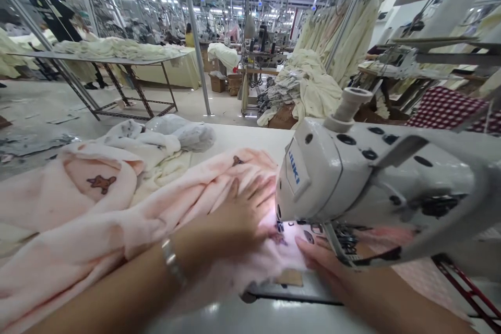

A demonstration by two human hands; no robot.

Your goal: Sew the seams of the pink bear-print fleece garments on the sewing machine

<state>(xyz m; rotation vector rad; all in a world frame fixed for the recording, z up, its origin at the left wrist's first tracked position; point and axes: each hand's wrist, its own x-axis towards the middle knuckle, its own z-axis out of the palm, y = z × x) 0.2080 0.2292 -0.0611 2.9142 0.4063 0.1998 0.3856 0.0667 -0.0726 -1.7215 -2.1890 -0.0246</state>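
Note:
Pale pink fleece fabric (141,219) with small brown star-like figures spreads over the left of the table and runs under the head of a white sewing machine (324,167). My left hand (238,214), somewhat blurred, lies on the fabric left of the needle area with its fingers spread; a silvery band circles that wrist. On the other side, my right hand (324,258) rests at the fabric beside the presser foot, its thumb stretched out and its other fingers partly hidden beneath the machine head. A light glows on the cloth between both hands.
A grey plastic bag (183,133) and cream cloth lie at the table's far left. Behind stand a work table (129,57) with piled cream fabric, a metal pole (198,36) and a heap of cream garments (309,83). Red checked cloth (446,109) is at the right.

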